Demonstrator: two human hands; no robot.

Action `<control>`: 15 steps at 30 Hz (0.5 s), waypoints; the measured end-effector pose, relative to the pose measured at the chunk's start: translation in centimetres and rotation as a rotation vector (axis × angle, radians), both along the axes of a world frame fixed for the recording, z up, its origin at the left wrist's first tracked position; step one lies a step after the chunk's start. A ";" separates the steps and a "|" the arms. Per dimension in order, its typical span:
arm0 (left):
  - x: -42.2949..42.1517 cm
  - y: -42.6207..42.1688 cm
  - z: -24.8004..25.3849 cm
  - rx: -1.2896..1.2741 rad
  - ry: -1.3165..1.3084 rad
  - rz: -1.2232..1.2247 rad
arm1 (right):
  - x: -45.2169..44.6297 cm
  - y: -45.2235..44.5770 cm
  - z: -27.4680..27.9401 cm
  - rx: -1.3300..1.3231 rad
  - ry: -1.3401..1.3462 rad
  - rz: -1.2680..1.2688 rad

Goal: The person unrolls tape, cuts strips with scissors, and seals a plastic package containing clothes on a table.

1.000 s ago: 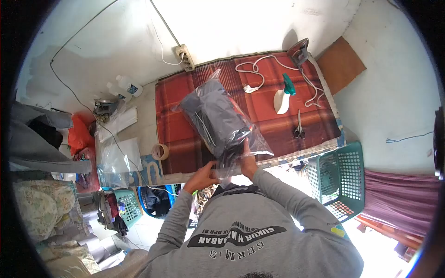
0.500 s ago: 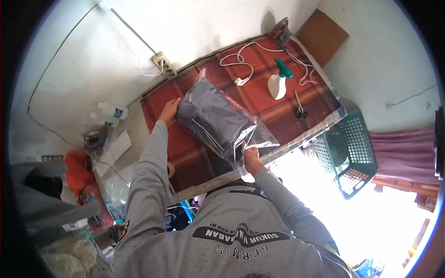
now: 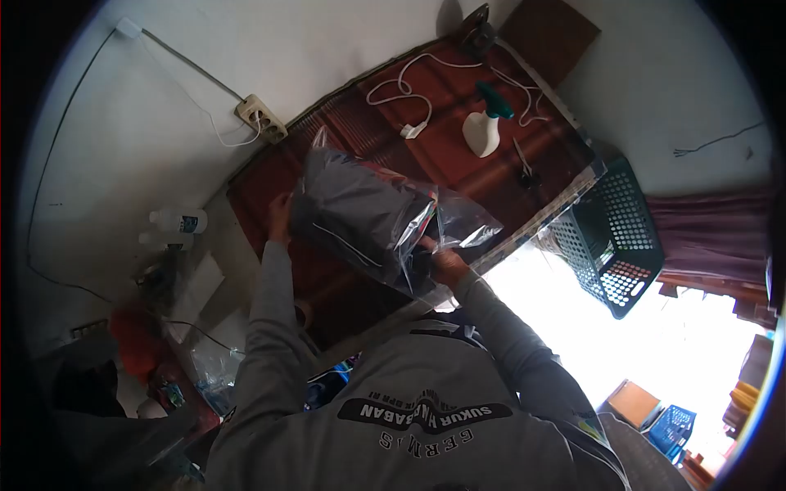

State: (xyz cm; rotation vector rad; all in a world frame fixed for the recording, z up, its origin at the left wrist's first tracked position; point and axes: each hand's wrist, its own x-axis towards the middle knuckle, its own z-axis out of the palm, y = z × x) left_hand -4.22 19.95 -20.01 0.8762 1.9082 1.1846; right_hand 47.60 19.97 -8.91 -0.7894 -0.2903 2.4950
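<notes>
A clear plastic bag (image 3: 352, 209) with folded dark grey cloth inside lies tilted on the table's red checked cover (image 3: 446, 176). My left hand (image 3: 280, 217) rests against the bag's left side, its fingers partly hidden behind the edge. At the bag's lower right end, my right hand (image 3: 446, 263) has its fingers closed on the loose plastic. Some red shows through the bag along its upper side.
Beyond the bag are a spray bottle (image 3: 483, 127), scissors (image 3: 524, 164), a white plug (image 3: 413, 129) and an iron (image 3: 477, 31). A green basket (image 3: 614, 237) stands at the right. A tape roll (image 3: 303, 313) is beside my left forearm.
My left hand moved from the bag's near end to its left side, while my right hand stayed at the open-looking end. The view turned and darkened.
</notes>
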 end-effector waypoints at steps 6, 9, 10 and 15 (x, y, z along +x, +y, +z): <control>0.4 -6.3 5.6 0.068 0.046 0.229 | -3.3 -0.5 -7.5 0.038 -0.380 0.159; -3.2 -8.6 6.1 -0.133 0.691 0.186 | -5.2 -0.5 -10.6 0.139 -0.447 0.209; -4.3 -9.1 6.5 -0.139 0.695 0.198 | -5.5 -0.3 -11.2 0.122 -0.438 0.202; -10.5 -12.0 10.7 -0.207 0.307 0.537 | -4.9 2.2 -1.6 0.163 -0.477 0.216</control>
